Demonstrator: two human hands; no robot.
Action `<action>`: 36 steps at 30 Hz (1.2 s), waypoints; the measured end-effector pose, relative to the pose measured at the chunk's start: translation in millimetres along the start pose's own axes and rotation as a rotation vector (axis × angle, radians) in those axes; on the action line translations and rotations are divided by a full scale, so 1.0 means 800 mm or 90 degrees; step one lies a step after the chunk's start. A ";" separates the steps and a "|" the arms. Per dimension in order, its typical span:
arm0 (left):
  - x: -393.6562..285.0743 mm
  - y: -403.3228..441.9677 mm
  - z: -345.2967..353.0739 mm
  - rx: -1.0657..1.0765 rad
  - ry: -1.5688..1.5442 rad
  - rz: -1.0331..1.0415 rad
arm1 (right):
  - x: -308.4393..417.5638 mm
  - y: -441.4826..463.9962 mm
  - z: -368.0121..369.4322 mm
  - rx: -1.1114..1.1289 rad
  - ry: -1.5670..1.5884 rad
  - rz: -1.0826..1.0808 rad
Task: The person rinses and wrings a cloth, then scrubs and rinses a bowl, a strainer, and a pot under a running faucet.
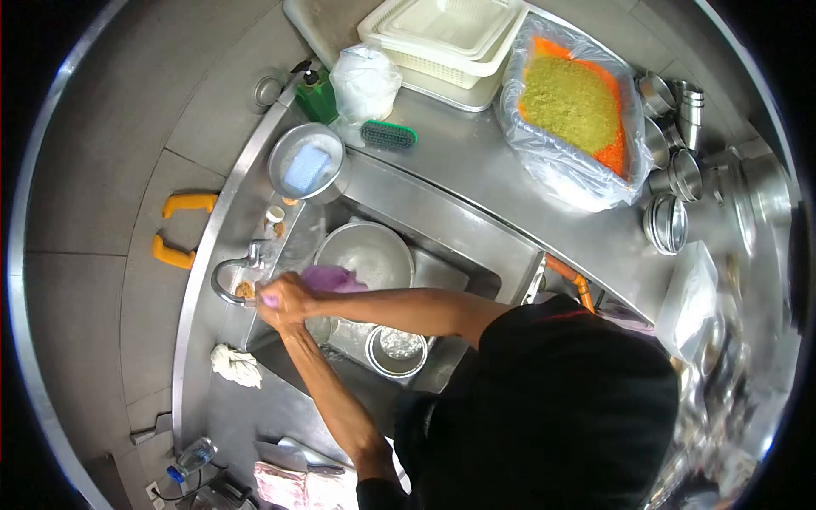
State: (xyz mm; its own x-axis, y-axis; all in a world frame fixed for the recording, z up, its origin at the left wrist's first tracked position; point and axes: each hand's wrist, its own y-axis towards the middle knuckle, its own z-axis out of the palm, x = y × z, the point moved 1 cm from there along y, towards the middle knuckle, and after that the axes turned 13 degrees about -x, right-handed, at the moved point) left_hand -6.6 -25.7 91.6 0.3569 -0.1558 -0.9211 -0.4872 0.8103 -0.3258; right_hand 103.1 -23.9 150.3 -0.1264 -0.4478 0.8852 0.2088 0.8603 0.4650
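Both hands are closed together over the sink, near the tap (228, 280). A purple cloth (333, 279) is gripped in them, its loose end hanging toward a large metal bowl (374, 248), and a small bit of it shows at the other side. My right hand (295, 293) comes in from the upper arm in view and wraps the cloth. Against it presses my left hand (277, 318), fingers partly hidden. Below the forearm, a round metal pot (396, 367) in the sink (440, 276) holds whitish, foamy-looking contents.
On the left ledge stands a metal bowl (287, 140) with a blue sponge (307, 167). Behind are a green pump bottle (317, 100), a green brush (388, 136) and a bag-lined tub (518, 140) of yellow-green powder. A white rag (236, 365) and packaged meat (285, 484) lie lower left.
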 end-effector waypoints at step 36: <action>0.006 -0.007 0.003 0.171 -0.122 -0.116 | -0.099 -0.078 0.130 -0.103 -0.008 0.371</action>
State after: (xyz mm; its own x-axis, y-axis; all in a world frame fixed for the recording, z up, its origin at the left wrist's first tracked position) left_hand -0.1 -30.0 89.7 0.5734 -0.2232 -0.7883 -0.1850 0.9020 -0.3900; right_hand -1.1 -17.1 49.5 0.0421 0.0895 0.9951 0.3910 0.9151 -0.0989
